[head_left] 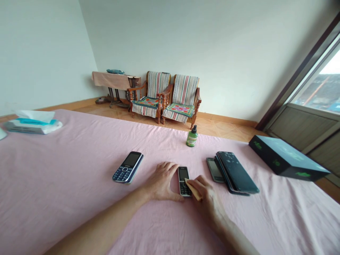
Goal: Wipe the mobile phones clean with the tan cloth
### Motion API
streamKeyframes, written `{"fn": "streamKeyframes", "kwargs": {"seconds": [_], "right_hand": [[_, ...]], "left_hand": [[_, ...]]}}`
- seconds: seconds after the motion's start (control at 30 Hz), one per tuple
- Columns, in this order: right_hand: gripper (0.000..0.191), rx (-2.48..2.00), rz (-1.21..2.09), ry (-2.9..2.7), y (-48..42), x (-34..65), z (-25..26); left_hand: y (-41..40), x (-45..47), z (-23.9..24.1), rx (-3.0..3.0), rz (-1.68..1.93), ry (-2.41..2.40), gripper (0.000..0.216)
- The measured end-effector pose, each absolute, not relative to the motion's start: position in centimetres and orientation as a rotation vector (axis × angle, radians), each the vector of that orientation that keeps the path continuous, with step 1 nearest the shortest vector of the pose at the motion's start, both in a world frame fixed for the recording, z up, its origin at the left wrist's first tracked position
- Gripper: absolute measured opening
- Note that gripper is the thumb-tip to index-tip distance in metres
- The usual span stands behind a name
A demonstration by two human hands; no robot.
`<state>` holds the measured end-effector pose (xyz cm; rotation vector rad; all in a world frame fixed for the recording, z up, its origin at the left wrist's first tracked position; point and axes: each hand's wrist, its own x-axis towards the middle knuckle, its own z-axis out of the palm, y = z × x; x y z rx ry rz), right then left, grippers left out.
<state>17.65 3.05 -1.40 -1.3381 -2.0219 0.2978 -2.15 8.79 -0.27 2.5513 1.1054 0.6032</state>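
Observation:
A small keypad phone [183, 173] lies face up on the pink cloth in front of me. My left hand [163, 180] braces it from the left, forefinger at its top end and thumb at its bottom end. Pinched in my right hand [205, 193] is a folded yellowish cloth [195, 191], its tip touching the phone's keys. Left of my hands rests a dark blue keypad phone [127, 167], with another flat thing partly hidden beneath it. To the right, several dark phones [235, 170] are stacked, and an older grey phone [215, 170] sits against them.
A green spray bottle [192, 136] stands near the far edge of the pink tablecloth [79, 159]. A black box [288, 156] is at the right, and a tissue pack [33, 122] at the far left. Beyond are two wooden chairs [179, 95] and a covered sewing table [113, 80].

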Motion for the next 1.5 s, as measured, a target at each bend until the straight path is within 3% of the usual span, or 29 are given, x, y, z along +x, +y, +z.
{"fn": "streamKeyframes", "kwargs": {"seconds": [0.9,1.5], "right_hand": [[0.025,-1.443,0.146,-2.216,1.9,16.7,0.5],[0.027,-1.389,0.433,-2.113,2.2,16.6,0.7]], "left_hand": [[8.6,-2.0,0.0,2.558,0.603,1.125,0.090],[8.6,-2.1,-0.1,2.553,0.616,1.123,0.089]]}}
